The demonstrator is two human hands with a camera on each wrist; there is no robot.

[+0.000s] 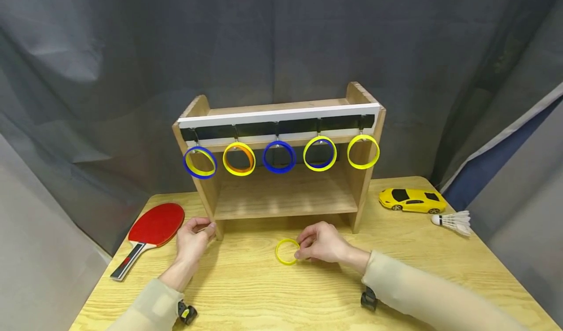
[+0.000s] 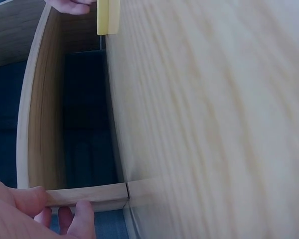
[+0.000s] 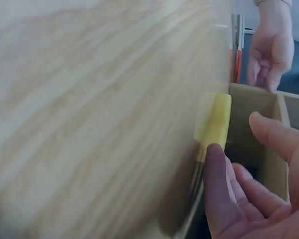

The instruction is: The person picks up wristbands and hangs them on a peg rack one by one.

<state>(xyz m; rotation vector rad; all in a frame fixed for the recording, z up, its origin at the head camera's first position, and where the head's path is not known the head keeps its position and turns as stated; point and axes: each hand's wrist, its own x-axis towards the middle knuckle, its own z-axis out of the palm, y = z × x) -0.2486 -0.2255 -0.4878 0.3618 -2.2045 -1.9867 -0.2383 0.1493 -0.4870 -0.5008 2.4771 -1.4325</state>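
A wooden shelf unit [image 1: 288, 194] stands on the table. My left hand [image 1: 193, 238] grips the lower front edge of its left side panel; in the left wrist view the thumb and fingers [image 2: 83, 219] lie on either side of the wooden edge [image 2: 87, 195]. In front of the shelf a yellow ring [image 1: 278, 253] lies flat on the table. My right hand [image 1: 323, 243] is at the ring's right side. In the right wrist view one fingertip meets the yellow ring [image 3: 220, 119], while another finger [image 3: 276, 134] stands apart from it.
Blue, yellow and orange rings [image 1: 279, 170] hang on several hooks along the shelf's white and black front rail [image 1: 299, 126]. A red table tennis paddle [image 1: 156, 226] lies at the left. A yellow toy car [image 1: 411, 201] and a shuttlecock [image 1: 453, 222] lie at the right.
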